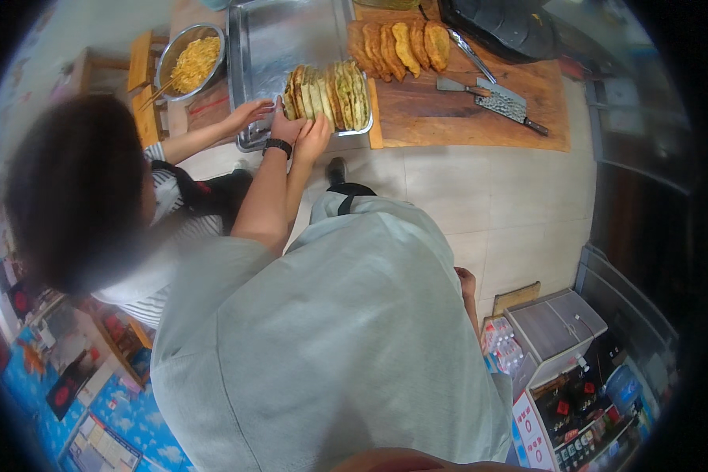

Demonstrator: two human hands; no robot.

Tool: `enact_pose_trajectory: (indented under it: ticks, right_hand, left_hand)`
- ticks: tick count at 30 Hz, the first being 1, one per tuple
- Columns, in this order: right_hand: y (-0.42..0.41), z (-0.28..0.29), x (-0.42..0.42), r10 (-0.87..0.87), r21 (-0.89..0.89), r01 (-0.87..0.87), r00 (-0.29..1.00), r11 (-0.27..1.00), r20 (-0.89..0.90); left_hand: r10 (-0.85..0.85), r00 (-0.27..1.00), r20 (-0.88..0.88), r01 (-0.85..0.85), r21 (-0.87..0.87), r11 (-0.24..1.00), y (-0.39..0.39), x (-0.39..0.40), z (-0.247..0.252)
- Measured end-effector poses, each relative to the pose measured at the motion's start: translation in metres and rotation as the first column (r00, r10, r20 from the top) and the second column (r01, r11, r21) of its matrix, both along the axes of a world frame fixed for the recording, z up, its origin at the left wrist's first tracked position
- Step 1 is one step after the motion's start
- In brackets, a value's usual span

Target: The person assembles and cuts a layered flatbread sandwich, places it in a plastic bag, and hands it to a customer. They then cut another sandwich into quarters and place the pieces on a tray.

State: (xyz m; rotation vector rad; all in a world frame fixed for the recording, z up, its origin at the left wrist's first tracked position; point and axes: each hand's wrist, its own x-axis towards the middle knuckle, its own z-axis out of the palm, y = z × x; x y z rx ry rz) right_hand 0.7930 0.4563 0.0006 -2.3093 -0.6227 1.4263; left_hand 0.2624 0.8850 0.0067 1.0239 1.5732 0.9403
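Observation:
A row of browned, filled flatbreads point(327, 97) stands on edge in the front right part of a metal tray point(234, 76). My left hand point(286, 125), with a black band on its wrist, is at the row's front left end; its fingers are partly hidden, so its hold is unclear. A co-worker's hand point(315, 134) overlaps it on the right and touches the flatbreads. The co-worker's other hand point(255, 113) is over the tray's left front edge. My right hand point(465, 282) hangs low beside my body, partly hidden by my shirt, away from the tray.
Left of the tray is a metal bowl point(160, 56) of shredded yellow food with chopsticks. On the wooden board point(425, 127) at right lie fried golden pieces point(401, 50), tongs point(472, 56), a scraper point(463, 87) and a cleaver point(501, 101). A co-worker point(183, 200) stands close at left.

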Motion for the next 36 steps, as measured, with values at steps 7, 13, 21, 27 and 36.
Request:
enact_pose_trajectory:
  ticks: [7,13,21,27,36]
  right_hand:
    - [-0.004,-0.012,0.009,-0.001,-0.005,0.001,1.0,1.0,0.004]
    - [-0.012,-0.016,0.015,0.008,0.024,-0.008,1.0,1.0,0.021]
    - [-0.003,-0.025,0.018,-0.016,0.085,0.023,0.997,0.996,-0.081]
    - [-0.017,-0.048,0.031,-0.041,0.091,0.054,0.989,0.994,-0.139]
    - [-0.014,-0.034,0.027,0.005,0.085,0.003,0.996,0.996,-0.087]
  left_hand:
    - [-0.017,0.996,0.083,0.01,0.08,0.997,0.002,-0.02,-0.031]
    - [-0.24,0.908,-0.344,0.184,-0.188,0.965,0.014,-0.013,-0.018]
    - [-0.331,0.792,-0.513,0.307,-0.134,0.942,0.019,-0.048,-0.066]
    - [-0.086,0.954,-0.287,0.083,-0.025,0.996,0.013,-0.032,-0.037]
    - [-0.189,0.914,-0.359,0.172,-0.081,0.982,0.004,0.018,0.008]
